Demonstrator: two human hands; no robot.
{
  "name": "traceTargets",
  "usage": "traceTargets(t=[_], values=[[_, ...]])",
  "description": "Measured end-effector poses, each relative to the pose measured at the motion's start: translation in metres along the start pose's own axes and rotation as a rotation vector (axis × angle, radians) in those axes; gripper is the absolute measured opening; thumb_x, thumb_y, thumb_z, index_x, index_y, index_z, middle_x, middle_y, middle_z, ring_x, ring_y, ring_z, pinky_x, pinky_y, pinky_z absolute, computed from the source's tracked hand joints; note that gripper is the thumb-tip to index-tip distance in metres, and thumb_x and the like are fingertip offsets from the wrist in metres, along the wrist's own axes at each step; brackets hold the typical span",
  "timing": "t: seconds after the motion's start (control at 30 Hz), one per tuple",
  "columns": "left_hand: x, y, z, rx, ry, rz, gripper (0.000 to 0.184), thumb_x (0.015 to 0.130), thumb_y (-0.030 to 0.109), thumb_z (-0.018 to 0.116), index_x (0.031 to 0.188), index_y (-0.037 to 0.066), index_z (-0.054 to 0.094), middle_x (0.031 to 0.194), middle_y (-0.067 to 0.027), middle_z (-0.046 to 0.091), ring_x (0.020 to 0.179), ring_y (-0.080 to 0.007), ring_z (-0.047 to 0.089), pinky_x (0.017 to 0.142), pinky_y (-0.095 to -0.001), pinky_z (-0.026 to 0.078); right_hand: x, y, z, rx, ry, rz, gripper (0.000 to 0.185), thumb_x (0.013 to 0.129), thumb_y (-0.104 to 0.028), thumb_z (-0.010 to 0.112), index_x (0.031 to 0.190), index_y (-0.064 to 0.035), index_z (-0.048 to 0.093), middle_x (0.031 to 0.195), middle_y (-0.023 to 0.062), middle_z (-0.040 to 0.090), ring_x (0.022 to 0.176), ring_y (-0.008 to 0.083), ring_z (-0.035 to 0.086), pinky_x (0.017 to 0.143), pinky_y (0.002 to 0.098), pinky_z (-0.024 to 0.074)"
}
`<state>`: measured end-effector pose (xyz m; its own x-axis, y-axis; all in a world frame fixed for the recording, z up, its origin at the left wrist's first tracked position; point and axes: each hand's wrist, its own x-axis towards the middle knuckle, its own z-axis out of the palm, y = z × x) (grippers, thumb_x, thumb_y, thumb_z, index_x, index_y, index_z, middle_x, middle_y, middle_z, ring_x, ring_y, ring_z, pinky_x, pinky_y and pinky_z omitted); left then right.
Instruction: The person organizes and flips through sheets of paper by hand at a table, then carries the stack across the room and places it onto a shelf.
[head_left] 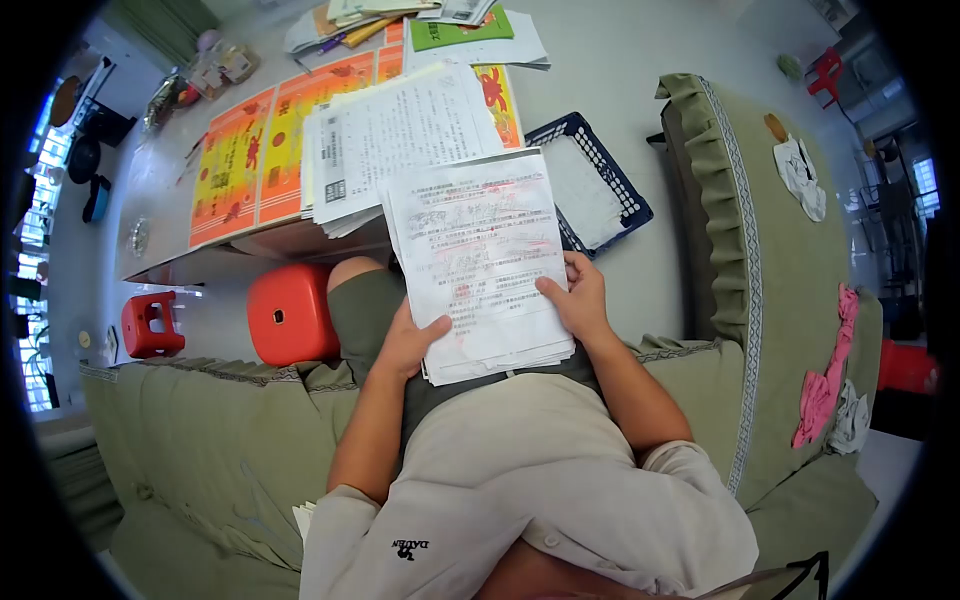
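A stack of printed paper sheets (490, 250) with red and pencil handwriting rests over my lap, its edges slightly uneven. My left hand (412, 338) grips the stack's lower left edge, thumb on top and fingers hidden beneath. On the opposite edge, my right hand (577, 296) holds the same sheets, its thumb pressed on the top page. Just beyond lies another pile of papers (400, 130) on the table, partly covered by the held stack.
Orange and yellow printed sheets (300, 140) cover part of the table, with a green book (462, 28) at its far end. A dark blue plastic basket (630, 200) containing papers stands right of the table. Red stools (290, 315) and a green-covered sofa (220, 440) are close by.
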<state>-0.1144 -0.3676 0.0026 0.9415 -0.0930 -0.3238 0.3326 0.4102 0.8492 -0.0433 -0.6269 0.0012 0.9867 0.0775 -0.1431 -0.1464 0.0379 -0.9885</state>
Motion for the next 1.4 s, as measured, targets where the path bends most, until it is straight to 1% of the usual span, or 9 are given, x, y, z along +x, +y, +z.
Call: traceTargets(t=[0.17, 0.2, 0.33, 0.4, 0.5, 0.97, 1.03, 1.13, 1.4], values=[[0.018, -0.012, -0.010, -0.048, 0.014, -0.085, 0.061, 0.083, 0.006, 0.069, 0.135, 0.000, 0.037, 0.127, -0.0112, 0.054, 0.114, -0.0221, 0.054, 0.097, -0.0372, 0.043, 0.014, 0.004, -0.019, -0.066, -0.006, 0.042, 0.020, 0.085, -0.002, 0.062, 0.101, 0.0052, 0.052, 0.083, 0.0121, 0.067, 0.072, 0.0094, 0.061, 0.063, 0.0238, 0.0488], [0.020, -0.011, -0.009, -0.062, 0.015, -0.078, 0.060, 0.083, 0.007, 0.069, 0.134, 0.000, 0.038, 0.127, -0.0112, 0.054, 0.114, -0.0219, 0.054, 0.097, -0.0371, 0.043, 0.018, 0.011, -0.021, -0.118, 0.039, -0.045, 0.013, 0.088, -0.008, 0.061, 0.093, 0.0029, 0.056, 0.073, 0.0056, 0.063, 0.064, 0.0057, 0.053, 0.056, 0.0231, 0.0431], [0.017, -0.012, -0.010, -0.057, 0.056, -0.098, 0.058, 0.084, 0.008, 0.069, 0.133, 0.000, 0.040, 0.125, -0.0111, 0.056, 0.112, -0.0215, 0.055, 0.097, -0.0370, 0.043, 0.030, 0.002, -0.042, -0.418, 0.207, -0.095, 0.016, 0.089, -0.013, 0.062, 0.080, -0.0001, 0.062, 0.066, -0.0020, 0.052, 0.062, 0.0054, 0.043, 0.055, 0.0230, 0.0374], [0.017, -0.012, -0.008, -0.074, 0.044, -0.078, 0.058, 0.084, 0.008, 0.069, 0.134, 0.000, 0.040, 0.124, -0.0111, 0.057, 0.112, -0.0215, 0.056, 0.097, -0.0370, 0.044, 0.036, -0.009, -0.056, -0.250, 0.389, -0.175, 0.015, 0.092, -0.014, 0.061, 0.083, -0.0011, 0.064, 0.070, -0.0026, 0.056, 0.064, 0.0046, 0.047, 0.058, 0.0202, 0.0383], [0.015, -0.014, -0.010, -0.086, 0.054, -0.077, 0.060, 0.083, 0.007, 0.069, 0.135, 0.000, 0.039, 0.124, -0.0112, 0.057, 0.112, -0.0214, 0.055, 0.097, -0.0369, 0.044, 0.045, -0.029, -0.085, 0.021, 0.566, -0.217, 0.012, 0.093, -0.010, 0.058, 0.095, 0.0022, 0.058, 0.090, 0.0072, 0.065, 0.076, 0.0094, 0.058, 0.068, 0.0244, 0.0487], [0.001, -0.017, -0.019, -0.352, 0.004, -0.018, 0.058, 0.090, 0.012, 0.053, 0.141, -0.001, 0.029, 0.134, -0.0150, 0.047, 0.122, -0.0252, 0.048, 0.104, -0.0372, 0.038, 0.010, -0.032, -0.089, 0.219, 0.506, -0.195, 0.017, 0.096, -0.013, 0.055, 0.099, 0.0033, 0.054, 0.101, 0.0156, 0.066, 0.086, 0.0161, 0.065, 0.078, 0.0286, 0.0524], [0.000, -0.019, -0.021, -0.372, 0.007, -0.007, 0.057, 0.091, 0.014, 0.051, 0.141, -0.002, 0.029, 0.135, -0.0150, 0.046, 0.123, -0.0244, 0.047, 0.104, -0.0363, 0.037, 0.010, -0.035, -0.085, 0.293, 0.560, -0.146, 0.013, 0.095, -0.011, 0.054, 0.092, 0.0007, 0.053, 0.084, 0.0112, 0.062, 0.062, 0.0134, 0.057, 0.054, 0.0265, 0.0465], [-0.003, -0.017, -0.019, -0.399, 0.014, 0.004, 0.056, 0.092, 0.015, 0.049, 0.141, -0.003, 0.028, 0.136, -0.0149, 0.045, 0.124, -0.0232, 0.046, 0.106, -0.0349, 0.035, 0.012, -0.030, -0.092, 0.371, 0.556, -0.135, 0.008, 0.093, -0.005, 0.050, 0.086, -0.0011, 0.051, 0.070, 0.0086, 0.055, 0.043, 0.0117, 0.044, 0.034, 0.0253, 0.0344], [-0.005, -0.021, -0.022, -0.278, 0.003, 0.025, 0.058, 0.094, 0.023, 0.047, 0.142, -0.003, 0.028, 0.140, -0.0144, 0.042, 0.129, -0.0245, 0.042, 0.108, -0.0366, 0.032, 0.005, -0.049, -0.073, 0.464, 0.556, -0.126, 0.005, 0.091, -0.003, 0.047, 0.087, -0.0033, 0.050, 0.074, 0.0094, 0.056, 0.040, 0.0095, 0.037, 0.034, 0.0223, 0.0300]])
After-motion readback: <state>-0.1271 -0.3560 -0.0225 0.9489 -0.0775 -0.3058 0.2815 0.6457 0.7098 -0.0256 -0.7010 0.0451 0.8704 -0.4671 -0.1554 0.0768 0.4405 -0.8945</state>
